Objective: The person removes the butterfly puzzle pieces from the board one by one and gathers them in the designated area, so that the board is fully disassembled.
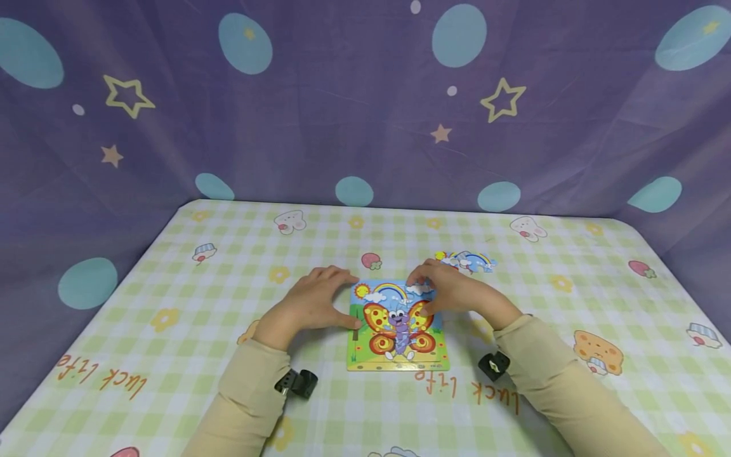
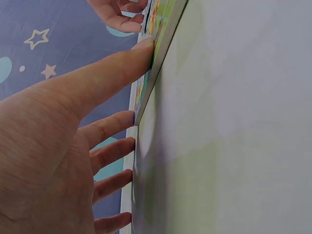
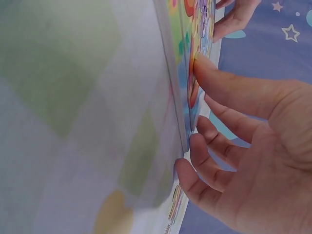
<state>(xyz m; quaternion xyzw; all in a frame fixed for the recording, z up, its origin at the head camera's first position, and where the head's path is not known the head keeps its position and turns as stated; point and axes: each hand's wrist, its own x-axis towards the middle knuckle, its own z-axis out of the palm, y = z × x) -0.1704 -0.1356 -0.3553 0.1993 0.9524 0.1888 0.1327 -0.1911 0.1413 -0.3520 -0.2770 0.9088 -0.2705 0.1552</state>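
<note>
- We see a butterfly puzzle board (image 1: 398, 327) lying flat on the checked tablecloth (image 1: 228, 304), held between our two hands
- Our left hand (image 1: 311, 303) rests on the cloth just beside the board's left edge; its fingers are spread and nearly straight, pinching nothing
- In the left wrist view the left thumb (image 2: 117, 68) lies straight with its tip touching the board's edge (image 2: 163, 44), while the other left fingers (image 2: 109, 126) fan out with their tips on the cloth just short of the board's far corner
- Our right hand (image 1: 451, 292) lies over the board's upper right corner, fingers slightly bent and apart
- In the right wrist view the right thumb (image 3: 229, 83) presses on the printed face of the board (image 3: 197, 29), and the other right fingers (image 3: 214, 144) curl against the board's edge and onto the cloth beside it
- We cannot tell whether the right fingertips hold a loose piece
- Loose puzzle pieces (image 1: 471, 260) with a rainbow and clouds lie on the cloth just beyond the right fingertips, apart from the board
- Past all the fingertips a purple curtain (image 1: 365, 95) with stars and blue ovals hangs behind the table
- Beige sleeves (image 1: 251, 393) cover both forearms, each with a small black mount (image 1: 298, 383) near the wrist
</note>
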